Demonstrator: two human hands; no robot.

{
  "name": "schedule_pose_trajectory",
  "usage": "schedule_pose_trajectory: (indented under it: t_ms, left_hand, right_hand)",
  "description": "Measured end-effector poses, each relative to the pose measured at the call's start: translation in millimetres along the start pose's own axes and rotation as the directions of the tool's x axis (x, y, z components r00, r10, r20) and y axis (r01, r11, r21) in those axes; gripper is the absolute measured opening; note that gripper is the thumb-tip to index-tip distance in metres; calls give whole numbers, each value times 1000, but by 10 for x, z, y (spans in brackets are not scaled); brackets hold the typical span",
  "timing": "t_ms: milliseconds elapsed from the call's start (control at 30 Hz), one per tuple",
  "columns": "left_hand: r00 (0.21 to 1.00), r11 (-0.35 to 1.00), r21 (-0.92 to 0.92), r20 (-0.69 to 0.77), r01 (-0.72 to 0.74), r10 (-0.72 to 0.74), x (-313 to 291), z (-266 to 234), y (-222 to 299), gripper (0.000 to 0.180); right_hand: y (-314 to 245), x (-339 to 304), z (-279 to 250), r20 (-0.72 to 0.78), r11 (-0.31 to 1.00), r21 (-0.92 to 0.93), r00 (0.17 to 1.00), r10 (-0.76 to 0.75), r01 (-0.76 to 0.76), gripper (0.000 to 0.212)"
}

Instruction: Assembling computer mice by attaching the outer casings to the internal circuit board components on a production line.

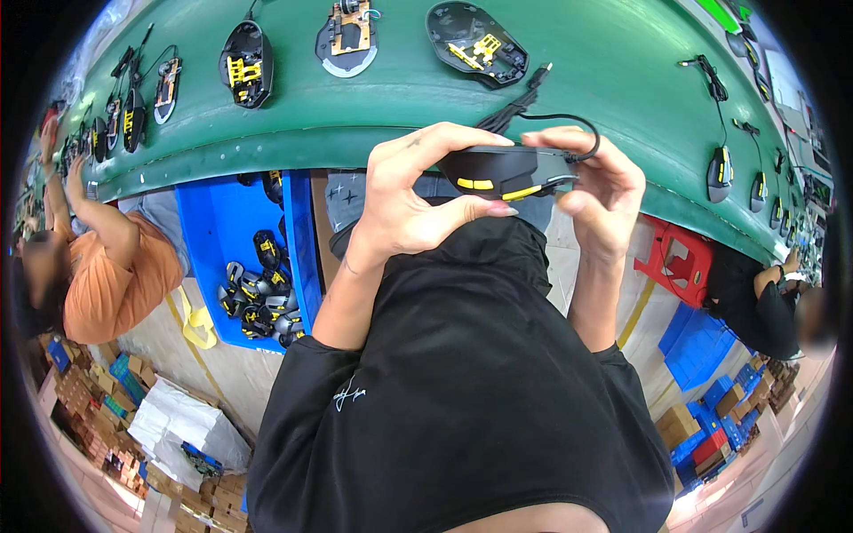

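Over the near edge of the green bench I hold up a black computer mouse [498, 169] with yellow side buttons, seen from its side. My left hand [400, 191] is closed on its rear end, fingers on top and thumb underneath. At the front end, my right hand [604, 191] curls round the mouse, where its two shell parts stand slightly apart. A black cable [582, 120] loops out of the front over my right fingers toward a tied bundle [520, 107] on the bench. The mouse's far side is hidden.
Open mouse shells [477, 44] and a base with a circuit board [348, 37] lie along the green bench [613, 71]. Left of me, a blue bin [200, 213] holds several mouse parts. Co-workers sit at both sides; a red stool [680, 258] stands at right.
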State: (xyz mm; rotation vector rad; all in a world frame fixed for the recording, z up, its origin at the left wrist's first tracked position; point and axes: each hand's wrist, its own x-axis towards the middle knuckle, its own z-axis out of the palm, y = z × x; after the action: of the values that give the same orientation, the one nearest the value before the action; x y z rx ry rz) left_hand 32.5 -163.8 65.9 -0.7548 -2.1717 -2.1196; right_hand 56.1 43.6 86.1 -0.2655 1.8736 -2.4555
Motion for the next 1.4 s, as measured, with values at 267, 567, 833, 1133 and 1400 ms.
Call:
schedule_pose_trajectory:
  t_ms: [267, 567, 833, 1133, 1400]
  left_hand:
    - [998, 997, 65, 27, -52, 50, 8, -30, 6, 45]
    - [952, 909, -284, 123, 306, -282, -96, -31, -49, 67]
    - [902, 740, -566, 16, 364, -431, -115, 333, -66, 56]
    - [899, 667, -662, 26, 343, -437, -42, 377, -95, 46]
    - [926, 759, -594, -58, 268, -372, -83, 343, -23, 45]
  right_hand:
    - [75, -19, 122, -50, 973, -204, 991, -120, 108, 31]
    - [191, -41, 79, -244, 947, 288, 945, 217, -142, 35]
    - [224, -135, 299, -415, 943, 323, 884, 215, -77, 42]
    - [134, -3, 289, -428, 968, 160, 870, 244, -193, 58]
    - [203, -35, 492, -355, 976, 166, 915, 195, -143, 87]
